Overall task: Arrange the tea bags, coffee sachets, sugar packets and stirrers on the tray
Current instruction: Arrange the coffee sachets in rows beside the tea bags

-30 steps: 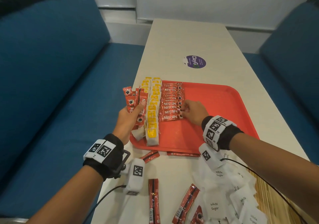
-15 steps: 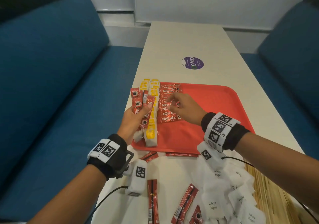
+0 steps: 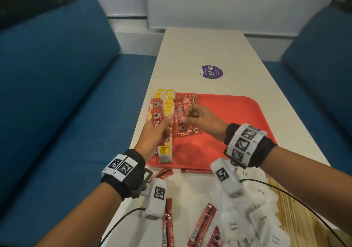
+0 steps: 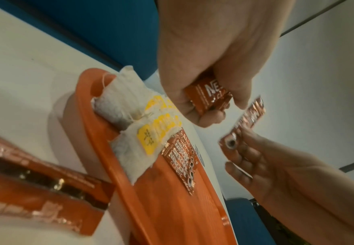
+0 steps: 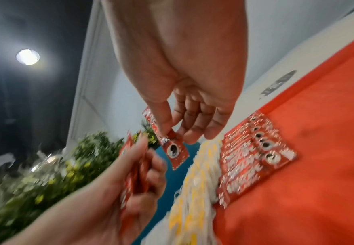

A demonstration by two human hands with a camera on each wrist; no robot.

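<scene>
A red tray (image 3: 238,117) carries a row of yellow-tagged tea bags (image 3: 168,102) along its left edge, with a row of red coffee sachets (image 3: 189,101) beside them. Above the tray's left side, my left hand (image 3: 163,124) grips a bundle of coffee sachets (image 3: 157,111). Right next to it, my right hand (image 3: 185,118) pinches a single sachet (image 3: 180,113) between thumb and fingers. The right wrist view shows this sachet (image 5: 174,152) hanging from my fingertips (image 5: 163,131) in the air. In the left wrist view, the bundle (image 4: 209,96) sits inside my curled left hand (image 4: 209,107).
White sugar packets (image 3: 247,222) are piled on the table in front of the tray, with wooden stirrers (image 3: 297,218) to their right. Loose coffee sticks (image 3: 167,225) lie near the table's front edge. Blue sofas flank the table. A purple sticker (image 3: 211,71) sits beyond the tray.
My right hand has left the sachet row on the tray, moved left to the bundle and now pinches one sachet. My left hand has lifted the bundle a little.
</scene>
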